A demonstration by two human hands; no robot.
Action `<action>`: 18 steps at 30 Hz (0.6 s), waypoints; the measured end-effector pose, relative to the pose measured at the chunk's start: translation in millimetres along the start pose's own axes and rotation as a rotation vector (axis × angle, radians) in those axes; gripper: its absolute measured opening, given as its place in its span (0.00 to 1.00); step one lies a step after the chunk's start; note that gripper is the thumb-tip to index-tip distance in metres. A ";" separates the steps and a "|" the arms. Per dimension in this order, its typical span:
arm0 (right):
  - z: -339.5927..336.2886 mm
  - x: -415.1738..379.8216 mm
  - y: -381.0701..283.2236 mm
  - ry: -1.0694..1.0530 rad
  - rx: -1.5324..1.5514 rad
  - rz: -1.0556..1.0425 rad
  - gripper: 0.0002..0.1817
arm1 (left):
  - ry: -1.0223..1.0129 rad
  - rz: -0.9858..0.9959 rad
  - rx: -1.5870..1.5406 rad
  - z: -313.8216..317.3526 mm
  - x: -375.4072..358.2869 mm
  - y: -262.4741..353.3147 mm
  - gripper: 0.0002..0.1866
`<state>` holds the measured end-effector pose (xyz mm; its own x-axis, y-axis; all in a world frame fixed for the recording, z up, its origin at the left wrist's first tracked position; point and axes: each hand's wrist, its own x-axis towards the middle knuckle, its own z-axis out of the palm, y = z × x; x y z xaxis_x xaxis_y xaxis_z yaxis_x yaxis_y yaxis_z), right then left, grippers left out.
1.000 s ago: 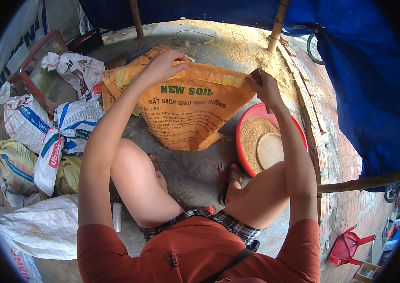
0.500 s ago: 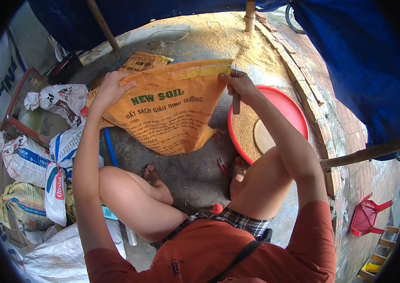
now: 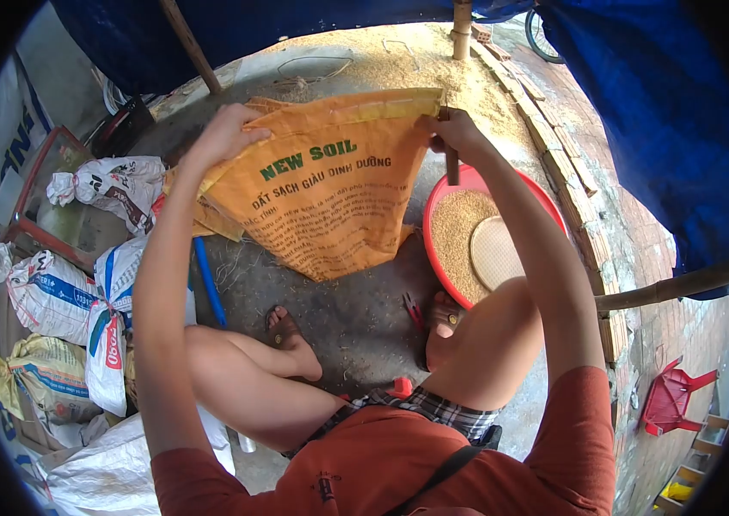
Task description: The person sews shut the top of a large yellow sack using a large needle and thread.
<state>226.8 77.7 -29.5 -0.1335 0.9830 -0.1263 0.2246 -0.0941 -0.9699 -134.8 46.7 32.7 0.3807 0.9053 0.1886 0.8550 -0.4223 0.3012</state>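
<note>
An orange sack printed "NEW SOIL" is stretched between both hands in front of my knees, its lower end sagging toward the floor. My left hand is closed on its upper left edge, thumb on the near side. At the upper right corner, my right hand grips the sack. That same hand also has a tool with a flat brown handle sticking out below the fingers; its kind is not clear. Just below my right hand is a red basin of grain, with a round woven sieve in it.
Tied white bags are piled at the left beside a blue tube. Red-handled pliers lie near my right foot. Grain is spread on the ground beyond, bordered by bricks. A red stool lies tipped at the right.
Both hands have risen slightly and shifted right in view, taking the orange sack with them. Its top edge sits higher. Both grips stay closed.
</note>
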 end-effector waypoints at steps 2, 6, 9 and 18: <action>-6.8 4.1 -4.3 0.020 -0.100 -0.016 0.12 | 0.047 0.006 -0.080 5.0 1.0 -4.9 0.13; 11.8 7.8 -35.9 0.422 -0.140 -0.384 0.19 | 0.030 -0.071 -0.098 8.3 -5.9 5.3 0.15; 46.6 -18.9 -58.2 0.291 -0.294 -0.502 0.17 | 0.085 -0.027 -0.014 16.1 -11.3 17.7 0.16; 95.0 -20.2 -59.4 -0.199 -0.684 -0.533 0.12 | 0.070 -0.053 -0.171 25.9 -30.8 29.2 0.15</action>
<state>124.4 48.4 10.9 -0.5363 0.8173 0.2108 0.6031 0.5458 -0.5817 -112.4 7.7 11.4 0.3061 0.9235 0.2311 0.7985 -0.3812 0.4659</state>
